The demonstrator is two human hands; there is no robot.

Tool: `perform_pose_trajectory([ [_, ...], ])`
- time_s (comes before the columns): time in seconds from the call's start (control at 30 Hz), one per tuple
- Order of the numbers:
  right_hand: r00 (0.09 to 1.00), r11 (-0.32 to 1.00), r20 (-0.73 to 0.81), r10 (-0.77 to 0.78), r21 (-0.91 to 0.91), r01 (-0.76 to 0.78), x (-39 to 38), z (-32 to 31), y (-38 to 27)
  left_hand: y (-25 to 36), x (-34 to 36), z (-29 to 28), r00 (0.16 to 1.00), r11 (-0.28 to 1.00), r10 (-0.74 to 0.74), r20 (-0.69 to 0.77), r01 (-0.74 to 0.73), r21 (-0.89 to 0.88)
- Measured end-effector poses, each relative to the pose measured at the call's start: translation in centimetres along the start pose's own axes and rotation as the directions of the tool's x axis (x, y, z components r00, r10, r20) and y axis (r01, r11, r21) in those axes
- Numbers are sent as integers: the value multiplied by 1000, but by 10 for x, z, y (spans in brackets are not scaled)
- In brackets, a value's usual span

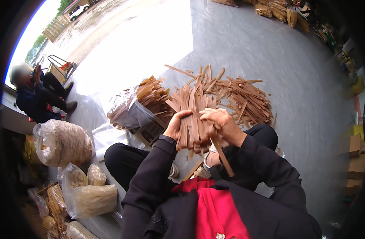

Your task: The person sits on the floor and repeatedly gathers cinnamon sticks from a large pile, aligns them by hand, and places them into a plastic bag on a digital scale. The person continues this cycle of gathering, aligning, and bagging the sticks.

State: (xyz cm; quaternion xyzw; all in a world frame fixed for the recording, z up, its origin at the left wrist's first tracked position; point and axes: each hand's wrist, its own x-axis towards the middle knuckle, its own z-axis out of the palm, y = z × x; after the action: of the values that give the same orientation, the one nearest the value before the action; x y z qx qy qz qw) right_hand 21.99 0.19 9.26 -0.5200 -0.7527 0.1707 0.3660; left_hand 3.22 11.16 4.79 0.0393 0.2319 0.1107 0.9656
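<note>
Grey floor: the grey floor [238, 44] spreads under and around you; bright daylight whitens it ahead and to your left
Seated co-worker: a co-worker [35, 99] in dark clothes sits well apart on your left, near the opening to the yard
Plastic-wrapped bale: a bulky bale [67, 142] of pale material stands to your left, nearer you than the co-worker
Loose pile: flat brown strips lie in a spread-out pile [250, 103] on the floor, ahead and to the right of your hands
Clear plastic bag: the clear plastic bag [139, 114], to the left of your hands, lies open with more brown strips sticking out
Strip bundle: the bundle of brown strips [192, 133] is up between your two hands, over your crossed-in feet; its ends are uneven
Your right hand: your right hand [226, 124] is closed round the bundle's right side, fingers bent over it
Your left hand: your left hand [175, 124] grips its left side, thumb laid across the front
Single strip: one strip [223, 159] slants down below your right hand
</note>
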Motion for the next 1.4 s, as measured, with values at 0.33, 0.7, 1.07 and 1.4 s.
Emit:
perform_pose_trajectory([
  [0.33,998,958,-66,16,285,3,4,-2,-14,13,-12,20,998,996,40,-48,-36,82],
  [0.7,959,957,114,-259,-107,271,-40,28,-32,-37,-40,0,983,987,158,89,-154,-54],
  [1.07,774,860,461,-433,-47,509,-29,13,-34,-49,-55,-15,924,942,306,231,-328,65],
  [1.4,882,805,280,-380,570,166,-42,0,-45,-66,-57,-10,940,922,284,191,-322,215],
])
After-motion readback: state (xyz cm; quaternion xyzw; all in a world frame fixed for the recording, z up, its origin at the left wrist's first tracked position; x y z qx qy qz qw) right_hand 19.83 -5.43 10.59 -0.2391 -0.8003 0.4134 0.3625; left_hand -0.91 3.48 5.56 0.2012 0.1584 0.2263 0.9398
